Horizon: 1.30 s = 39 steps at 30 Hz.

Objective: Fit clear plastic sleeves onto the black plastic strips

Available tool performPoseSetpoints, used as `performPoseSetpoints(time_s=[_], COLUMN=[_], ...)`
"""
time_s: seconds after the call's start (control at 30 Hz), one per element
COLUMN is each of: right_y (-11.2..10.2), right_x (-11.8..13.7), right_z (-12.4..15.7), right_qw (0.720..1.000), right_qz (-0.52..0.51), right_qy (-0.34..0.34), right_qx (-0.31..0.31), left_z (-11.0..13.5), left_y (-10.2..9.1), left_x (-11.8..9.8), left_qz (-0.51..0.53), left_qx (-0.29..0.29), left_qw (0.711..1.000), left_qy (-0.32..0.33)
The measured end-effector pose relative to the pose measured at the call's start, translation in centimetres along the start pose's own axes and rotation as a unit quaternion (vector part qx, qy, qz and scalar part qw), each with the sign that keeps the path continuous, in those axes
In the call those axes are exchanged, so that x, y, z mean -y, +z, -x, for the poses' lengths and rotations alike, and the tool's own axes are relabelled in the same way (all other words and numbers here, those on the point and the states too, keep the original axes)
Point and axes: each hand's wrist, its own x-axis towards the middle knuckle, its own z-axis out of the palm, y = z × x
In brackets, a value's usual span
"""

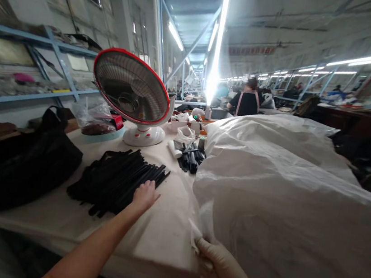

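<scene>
My left hand [146, 195], bare, lies at the right edge of a flat pile of black fabric strips [115, 180] on the table. Its thumb stands apart, and its fingertips rest against the strips. A thin pale glove covers my right hand [216, 257], which is closed on the edge of a large white translucent plastic sheet [268, 182]. The sheet drapes over a bulky heap on the right and hangs past the table's front edge. What lies beneath it is hidden.
A red-rimmed fan heater [143, 135] stands behind the strips. To the left lies a black fabric bundle [21, 167]. A bunch of black strips [191, 157] and a white roll [173, 149] sit farther back. Beyond, a person in black [247, 102] faces away.
</scene>
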Motion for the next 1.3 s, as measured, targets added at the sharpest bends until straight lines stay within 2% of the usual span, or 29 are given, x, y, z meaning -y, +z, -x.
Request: performPoseSetpoints(time_s=[0.1, 0.17, 0.27, 0.33, 0.4, 0.47, 0.53, 0.63, 0.73, 0.87, 1.0, 1.03, 1.1, 1.17, 1.23, 1.3], right_y=[1.2, 0.6, -2.5, -4.9, -6.4, -6.6, -5.7, -4.0, -2.8, -2.0, -1.5, -1.4, -1.4, -1.2, -0.8, -0.4], right_x=[-0.5, -1.2, -1.8, -1.6, -1.1, -0.7, -0.3, 0.0, 0.6, 1.5, 2.1, 2.1, 1.9, 1.5, 0.9, 0.4], right_z=[-2.7, -4.9, -7.1, -7.3, -6.7, -5.9, -4.9, -3.7, -2.6, -1.7, -1.4, -1.4, -1.6, -1.8, -2.0, -2.2], right_qw=[0.998, 0.991, 0.975, 0.961, 0.950, 0.950, 0.962, 0.994, 0.995, 0.984, 0.979, 0.978, 0.977, 0.973, 0.964, 0.952], right_qz=[0.051, 0.114, 0.170, 0.190, 0.214, 0.230, 0.212, 0.059, -0.096, -0.170, -0.195, -0.190, -0.162, -0.120, -0.070, -0.004], right_qy=[-0.035, -0.059, -0.075, -0.094, -0.114, -0.116, -0.105, -0.059, -0.029, -0.041, -0.054, -0.064, -0.092, -0.129, -0.176, -0.227], right_qx=[-0.010, -0.040, -0.125, -0.175, -0.195, -0.179, -0.140, -0.068, -0.012, 0.008, -0.034, -0.057, -0.105, -0.150, -0.189, -0.204], left_z=[-1.5, -2.1, -2.7, -3.0, -3.1, -3.1, -3.0, -2.7, -2.0, 1.3, 8.2, 10.2, 13.8, 16.5, 17.9, 18.2], left_y=[-0.2, 0.3, 0.9, 1.1, 1.2, 1.3, 1.3, 0.6, -0.5, -0.8, 0.5, 0.8, 1.4, 1.8, 2.2, 2.3], left_x=[2.9, 4.2, 5.2, 5.5, 5.5, 5.2, 4.9, 4.7, 4.6, 3.8, 2.9, 2.7, 2.5, 1.9, 1.0, 0.1], left_qz=[-0.148, -0.216, -0.277, -0.298, -0.306, -0.301, -0.285, -0.240, -0.168, -0.027, 0.092, 0.127, 0.271, 0.328, 0.324, 0.309], left_qx=[-0.081, -0.103, -0.118, -0.124, -0.132, -0.139, -0.142, -0.145, -0.145, -0.110, -0.035, -0.011, 0.040, 0.068, 0.083, 0.091], left_qw=[0.985, 0.971, 0.953, 0.946, 0.943, 0.943, 0.948, 0.960, 0.975, 0.994, 0.994, 0.991, 0.962, 0.942, 0.942, 0.946], left_qy=[-0.025, -0.031, -0.037, -0.034, -0.028, -0.021, -0.017, -0.024, -0.035, -0.013, 0.041, 0.048, 0.004, -0.030, -0.037, -0.037])
